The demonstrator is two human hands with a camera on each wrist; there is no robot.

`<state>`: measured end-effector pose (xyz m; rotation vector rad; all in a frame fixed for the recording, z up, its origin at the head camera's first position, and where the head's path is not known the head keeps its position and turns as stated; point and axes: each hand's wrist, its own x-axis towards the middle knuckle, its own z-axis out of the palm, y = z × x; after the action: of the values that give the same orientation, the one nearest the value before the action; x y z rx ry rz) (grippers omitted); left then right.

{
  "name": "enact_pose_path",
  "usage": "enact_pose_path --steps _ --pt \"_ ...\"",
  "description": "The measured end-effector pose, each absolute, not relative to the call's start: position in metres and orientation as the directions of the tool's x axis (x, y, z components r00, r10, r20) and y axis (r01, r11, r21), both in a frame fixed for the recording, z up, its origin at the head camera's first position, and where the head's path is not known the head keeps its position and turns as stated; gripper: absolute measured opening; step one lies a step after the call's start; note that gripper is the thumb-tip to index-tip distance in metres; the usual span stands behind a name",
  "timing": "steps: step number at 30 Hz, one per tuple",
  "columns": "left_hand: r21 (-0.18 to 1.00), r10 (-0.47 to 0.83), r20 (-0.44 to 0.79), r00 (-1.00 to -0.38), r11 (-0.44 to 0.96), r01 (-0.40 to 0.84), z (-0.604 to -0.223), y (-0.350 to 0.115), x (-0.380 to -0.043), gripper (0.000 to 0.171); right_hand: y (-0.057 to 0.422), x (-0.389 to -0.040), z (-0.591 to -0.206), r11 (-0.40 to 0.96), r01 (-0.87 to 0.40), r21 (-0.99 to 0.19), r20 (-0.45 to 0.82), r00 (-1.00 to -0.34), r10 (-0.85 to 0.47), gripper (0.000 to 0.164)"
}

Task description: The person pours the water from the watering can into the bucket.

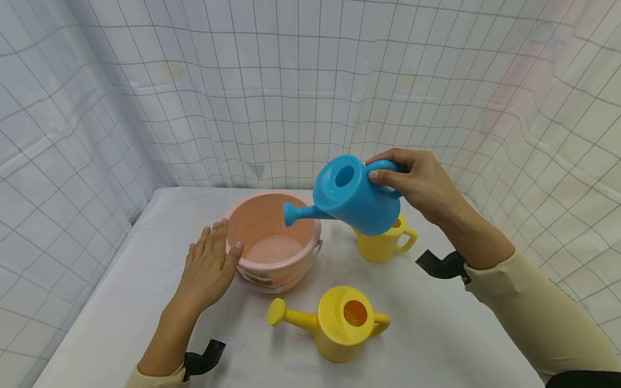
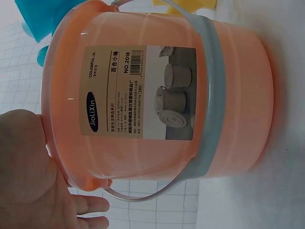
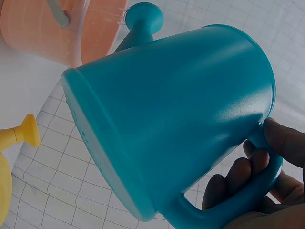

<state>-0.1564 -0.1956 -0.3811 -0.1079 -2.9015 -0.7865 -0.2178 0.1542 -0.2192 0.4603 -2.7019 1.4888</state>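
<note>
My right hand (image 1: 422, 183) grips the handle of a blue watering can (image 1: 371, 210), fingers curled round it in the right wrist view. The can is raised and tilted, its sprinkler head (image 1: 291, 214) over the right side of a pink bucket (image 1: 257, 215). Thin streaks of water leave the sprinkler head (image 3: 144, 16), and a little water lies on the bucket's floor. At the bucket's left rim rests my left hand (image 1: 208, 269), fingers straight. The left wrist view shows the bucket's label (image 2: 138, 93) and grey handle (image 2: 212, 95).
In front of the bucket stands a yellow watering can (image 1: 339, 328), spout to the left. A second yellow can (image 1: 375, 248) is behind it, partly hidden by the blue can. A white cloth (image 1: 121, 291) covers the table; gridded curtains (image 1: 291, 97) surround it.
</note>
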Motion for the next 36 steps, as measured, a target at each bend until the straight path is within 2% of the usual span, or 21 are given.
enact_pose_path --steps 36 --pt "0.496 0.037 0.145 -0.989 0.862 0.105 -0.3814 -0.1956 -0.1559 0.071 0.1539 -0.2182 -0.2202 0.524 -0.253 -0.813 0.141 -0.96 -0.243 0.037"
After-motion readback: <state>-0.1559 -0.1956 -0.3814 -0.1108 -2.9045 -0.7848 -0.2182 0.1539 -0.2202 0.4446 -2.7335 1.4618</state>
